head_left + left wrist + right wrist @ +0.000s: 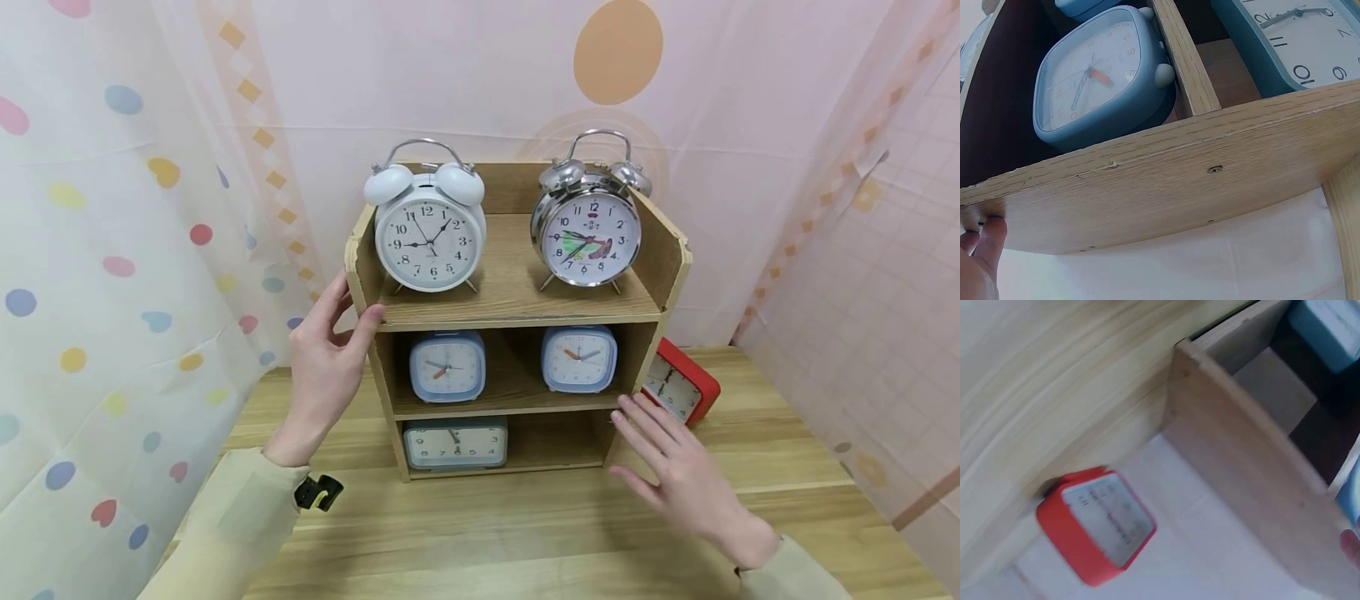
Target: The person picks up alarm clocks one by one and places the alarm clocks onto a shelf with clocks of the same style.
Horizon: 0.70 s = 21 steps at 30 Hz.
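A small wooden shelf (480, 313) of three tiers stands on the table. My left hand (326, 367) grips its left side panel (1166, 181), thumb at the front edge and fingers against the outer face. My right hand (678, 467) is held with straight fingers by the lower right front edge; contact is unclear. On top stand a white twin-bell alarm clock (431, 242) and a silver twin-bell alarm clock (588, 237). The middle tier holds two blue alarm clocks, a left one (447, 368) and a right one (580, 358). A teal rectangular clock (456, 443) sits bottom left.
Behind the right side of the shelf, a red alarm clock (693, 387) leans at a tilt on the wooden table (465, 533). Patterned curtains (450, 75) hang at the back and on both sides. A dark wristband (318, 492) is on the left wrist.
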Each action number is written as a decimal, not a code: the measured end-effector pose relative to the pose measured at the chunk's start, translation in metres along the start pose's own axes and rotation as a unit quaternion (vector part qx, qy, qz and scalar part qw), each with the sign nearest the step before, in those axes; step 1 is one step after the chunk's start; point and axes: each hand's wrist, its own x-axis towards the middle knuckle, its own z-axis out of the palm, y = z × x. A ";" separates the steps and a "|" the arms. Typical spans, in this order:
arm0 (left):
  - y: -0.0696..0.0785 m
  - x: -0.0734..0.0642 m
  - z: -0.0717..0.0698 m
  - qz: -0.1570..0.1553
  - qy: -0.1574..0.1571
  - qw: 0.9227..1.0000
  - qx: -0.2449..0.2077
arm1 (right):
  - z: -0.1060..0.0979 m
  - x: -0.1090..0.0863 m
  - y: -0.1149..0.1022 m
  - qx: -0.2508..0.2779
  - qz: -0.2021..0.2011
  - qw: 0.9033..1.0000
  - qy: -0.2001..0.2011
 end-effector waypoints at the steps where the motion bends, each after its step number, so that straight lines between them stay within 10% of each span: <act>1: 0.000 0.000 0.000 0.000 0.000 1.000 0.000 | -0.002 -0.002 0.003 -0.001 0.007 1.000 0.004; 11: 0.000 0.000 0.001 0.006 0.001 1.000 0.006 | -0.015 -0.018 0.039 -0.019 0.083 0.996 0.032; 21: -0.001 0.000 0.000 0.002 0.002 1.000 0.007 | -0.023 -0.031 0.064 -0.060 0.222 0.971 -0.058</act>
